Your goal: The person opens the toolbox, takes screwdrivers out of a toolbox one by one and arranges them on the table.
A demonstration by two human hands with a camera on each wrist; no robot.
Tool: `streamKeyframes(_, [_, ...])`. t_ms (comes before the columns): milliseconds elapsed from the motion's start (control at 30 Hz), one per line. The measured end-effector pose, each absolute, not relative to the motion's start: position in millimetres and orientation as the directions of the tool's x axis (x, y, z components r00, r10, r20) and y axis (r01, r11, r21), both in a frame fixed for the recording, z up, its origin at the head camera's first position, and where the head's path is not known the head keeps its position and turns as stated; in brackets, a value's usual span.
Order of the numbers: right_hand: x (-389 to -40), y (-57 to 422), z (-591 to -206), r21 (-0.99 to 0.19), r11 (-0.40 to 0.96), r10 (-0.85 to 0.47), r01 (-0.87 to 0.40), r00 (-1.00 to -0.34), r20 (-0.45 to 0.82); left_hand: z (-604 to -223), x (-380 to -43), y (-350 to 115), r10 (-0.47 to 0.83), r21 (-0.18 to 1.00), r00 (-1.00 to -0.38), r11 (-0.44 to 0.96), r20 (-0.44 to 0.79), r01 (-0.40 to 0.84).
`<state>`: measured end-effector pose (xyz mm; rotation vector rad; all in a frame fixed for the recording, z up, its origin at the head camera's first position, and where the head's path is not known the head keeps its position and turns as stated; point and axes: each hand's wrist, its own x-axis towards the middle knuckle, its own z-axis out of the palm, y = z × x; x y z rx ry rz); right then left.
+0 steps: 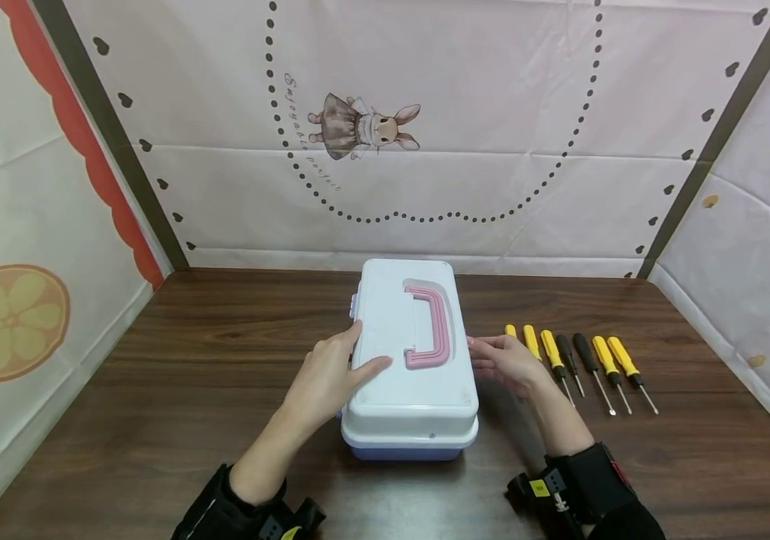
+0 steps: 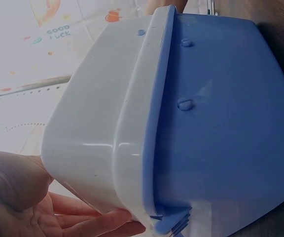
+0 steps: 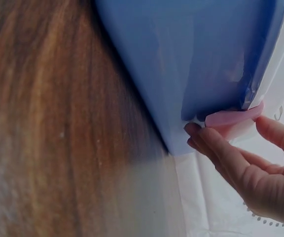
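Note:
A closed toolbox with a white lid (image 1: 385, 390) and a blue base (image 2: 230, 123) stands lengthwise on the table. A pink carry handle (image 1: 438, 330) lies folded into the lid's top. My left hand (image 1: 324, 379) steadies the box from its left side, thumb over the lid's edge and straight fingers along the lid's side, close to a blue hinge (image 2: 174, 222). On the opposite side, my right hand (image 3: 250, 173) has its thumb at the upper end of a pink latch (image 3: 228, 121) and its fingertips at the lower end, pinching it. The head view hides that latch.
Several screwdrivers with yellow or black handles lie in a row right of the box, such as a black-handled screwdriver (image 1: 584, 349); my right hand partly covers the nearest ones. Printed white cloth (image 1: 479, 187) walls the wooden table (image 1: 243, 322) at the back and both sides.

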<state>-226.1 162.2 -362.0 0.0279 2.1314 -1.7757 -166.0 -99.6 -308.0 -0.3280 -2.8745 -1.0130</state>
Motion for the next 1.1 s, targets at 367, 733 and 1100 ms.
streamKeyframes(367, [-226, 159, -359, -0.949, 0.241, -0.278, 0.203, -0.923, -0.268, -309, -165, -101, 0.181, 0.591, -0.967, 0.766, 0.179, 0.252])
streamKeyframes(733, [-249, 149, -321, -0.695, 0.624, -0.262, -0.358, -0.933, 0.246, -312, -128, -66, 0.463, 0.306, -0.753, 0.715, 0.467, 0.629])
streamKeyframes(1100, [-295, 135, -318, -0.411, 0.606, -0.610, -0.681, -0.730, 0.310, -334, -113, -41, 0.629, -0.064, -0.631, 0.729, 0.454, 0.681])
